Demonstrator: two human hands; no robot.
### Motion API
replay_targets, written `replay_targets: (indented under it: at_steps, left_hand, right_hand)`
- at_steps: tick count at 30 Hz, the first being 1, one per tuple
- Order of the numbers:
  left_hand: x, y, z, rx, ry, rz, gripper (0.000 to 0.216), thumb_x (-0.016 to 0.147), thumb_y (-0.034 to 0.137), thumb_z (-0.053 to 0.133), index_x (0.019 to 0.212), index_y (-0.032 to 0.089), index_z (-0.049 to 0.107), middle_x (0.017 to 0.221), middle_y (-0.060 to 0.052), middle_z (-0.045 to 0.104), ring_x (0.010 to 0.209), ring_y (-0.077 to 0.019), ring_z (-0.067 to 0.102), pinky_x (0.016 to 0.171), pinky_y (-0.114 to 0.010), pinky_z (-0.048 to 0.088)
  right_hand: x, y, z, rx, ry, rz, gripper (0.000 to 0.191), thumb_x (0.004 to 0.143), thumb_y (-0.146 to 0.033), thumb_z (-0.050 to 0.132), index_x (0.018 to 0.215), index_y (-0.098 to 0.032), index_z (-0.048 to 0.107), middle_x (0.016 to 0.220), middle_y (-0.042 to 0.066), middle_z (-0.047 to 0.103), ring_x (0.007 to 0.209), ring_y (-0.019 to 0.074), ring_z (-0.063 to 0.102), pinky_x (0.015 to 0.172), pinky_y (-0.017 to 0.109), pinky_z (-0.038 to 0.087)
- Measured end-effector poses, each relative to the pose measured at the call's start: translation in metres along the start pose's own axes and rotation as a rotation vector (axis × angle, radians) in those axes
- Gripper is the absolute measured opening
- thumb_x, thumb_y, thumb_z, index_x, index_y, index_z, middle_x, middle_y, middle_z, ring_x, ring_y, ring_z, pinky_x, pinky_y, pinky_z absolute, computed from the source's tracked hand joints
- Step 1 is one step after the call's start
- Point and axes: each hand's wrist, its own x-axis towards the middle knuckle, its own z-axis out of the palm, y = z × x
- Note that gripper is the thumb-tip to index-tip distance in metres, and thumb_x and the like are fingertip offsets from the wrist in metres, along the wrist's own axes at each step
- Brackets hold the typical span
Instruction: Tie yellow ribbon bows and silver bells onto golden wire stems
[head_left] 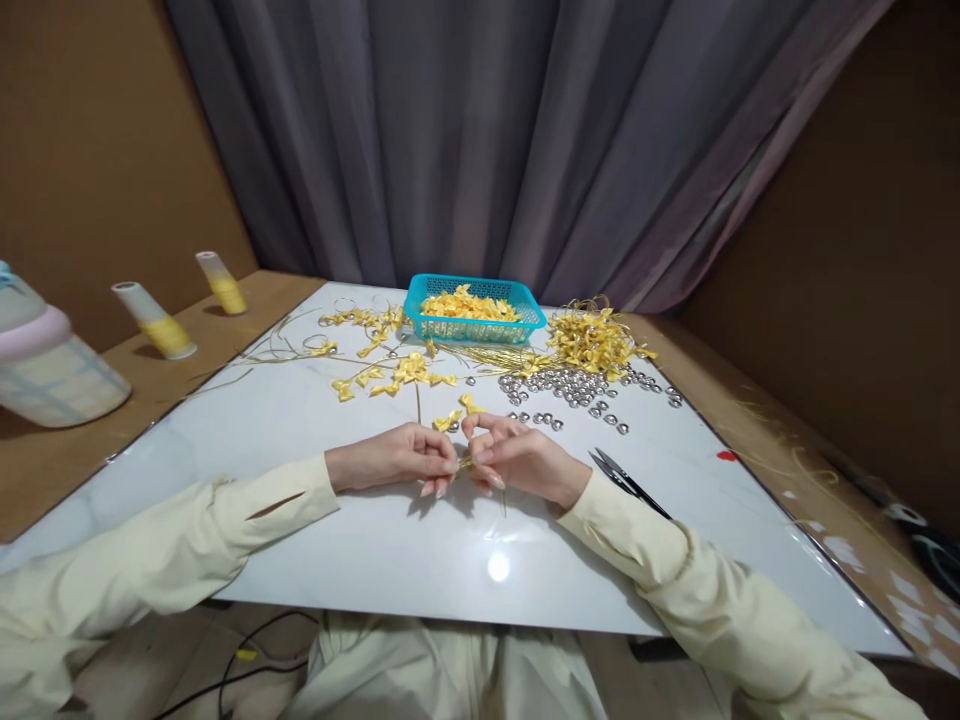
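Note:
Between my two hands, near the front middle of the white table, is a thin gold cord (466, 463). My left hand (409, 459) pinches it between thumb and fingers, and a length of cord stands up behind that hand. From the right, my right hand (525, 459) pinches the same cord, its fingers curled; a loose end hangs below. Just beyond my fingertips lie a yellow ribbon bow (448, 422) and a second bow (471, 403). Several more bows (411, 369) are scattered further back. What exactly sits between the fingertips is partly hidden.
Black thread snips (630, 482) lie by my right forearm. Silver bells or beads (574, 386) spread behind, beside a heap of yellow bows with gold cord (592, 340). A turquoise basket (475, 329) holds bows. Two thread cones (161, 325) and a large cup (60, 375) stand left.

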Motion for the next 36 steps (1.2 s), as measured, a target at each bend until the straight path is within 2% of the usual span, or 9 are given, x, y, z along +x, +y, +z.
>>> replay_targets:
  at_steps: [6, 13, 16, 21, 25, 31, 36]
  left_hand:
    - [0.0, -0.001, -0.001, 0.053, -0.014, -0.008, 0.022, 0.073, 0.031, 0.072, 0.082, 0.012, 0.067, 0.059, 0.0, 0.062, 0.05, -0.0073, 0.053, 0.048, -0.018, 0.039]
    - [-0.001, 0.002, 0.002, 0.051, -0.003, -0.007, 0.02, 0.072, 0.032, 0.072, 0.072, 0.012, 0.07, 0.058, -0.001, 0.062, 0.048, -0.007, 0.05, 0.046, -0.018, 0.037]
    - [-0.002, 0.006, 0.004, 0.037, -0.004, -0.011, 0.019, 0.071, 0.031, 0.073, 0.071, 0.012, 0.07, 0.055, 0.0, 0.06, 0.045, -0.006, 0.047, 0.045, -0.018, 0.035]
    - [-0.003, 0.008, 0.005, 0.033, 0.003, -0.021, 0.017, 0.072, 0.029, 0.071, 0.069, 0.012, 0.07, 0.051, 0.001, 0.058, 0.043, -0.0061, 0.045, 0.044, -0.019, 0.033]
    - [-0.003, 0.006, 0.002, 0.057, -0.02, -0.043, 0.017, 0.076, 0.027, 0.067, 0.071, 0.011, 0.07, 0.053, -0.001, 0.059, 0.043, -0.0056, 0.046, 0.043, -0.018, 0.033]
    - [-0.004, 0.005, 0.0, 0.092, -0.046, -0.058, 0.018, 0.078, 0.027, 0.064, 0.075, 0.01, 0.07, 0.056, -0.002, 0.062, 0.044, -0.005, 0.046, 0.044, -0.017, 0.033]
    - [-0.003, 0.003, -0.001, 0.079, -0.036, -0.051, 0.027, 0.08, 0.033, 0.062, 0.073, 0.008, 0.07, 0.058, -0.005, 0.065, 0.043, -0.0066, 0.048, 0.041, -0.018, 0.031]
  right_hand:
    - [0.0, -0.001, 0.0, -0.027, 0.007, 0.008, 0.026, 0.067, -0.015, 0.065, 0.087, -0.017, 0.048, 0.049, -0.005, 0.058, 0.043, 0.0091, 0.046, 0.051, 0.025, 0.038]
    - [0.0, 0.0, -0.002, -0.055, -0.001, 0.027, 0.024, 0.068, -0.014, 0.065, 0.086, -0.017, 0.049, 0.051, -0.005, 0.06, 0.043, 0.0087, 0.048, 0.052, 0.024, 0.038]
    - [-0.001, -0.001, -0.004, -0.075, 0.006, 0.043, 0.023, 0.069, -0.014, 0.067, 0.086, -0.016, 0.051, 0.055, -0.003, 0.063, 0.048, 0.0097, 0.054, 0.054, 0.023, 0.038]
    - [-0.006, -0.01, 0.0, -0.298, 0.049, 0.114, 0.021, 0.072, -0.02, 0.071, 0.086, -0.012, 0.059, 0.065, 0.0, 0.066, 0.058, 0.0105, 0.061, 0.064, 0.025, 0.044]
    - [-0.009, -0.015, 0.005, -0.466, 0.07, 0.134, 0.019, 0.074, -0.027, 0.07, 0.082, -0.01, 0.065, 0.064, 0.002, 0.065, 0.059, 0.01, 0.061, 0.063, 0.023, 0.045]
    - [-0.01, -0.016, 0.008, -0.518, 0.079, 0.158, 0.018, 0.074, -0.027, 0.07, 0.078, -0.01, 0.067, 0.063, 0.002, 0.067, 0.06, 0.0107, 0.062, 0.064, 0.023, 0.046]
    - [-0.011, -0.015, 0.007, -0.519, 0.067, 0.17, 0.015, 0.074, -0.024, 0.069, 0.078, -0.01, 0.068, 0.064, 0.004, 0.068, 0.061, 0.011, 0.062, 0.065, 0.023, 0.046]
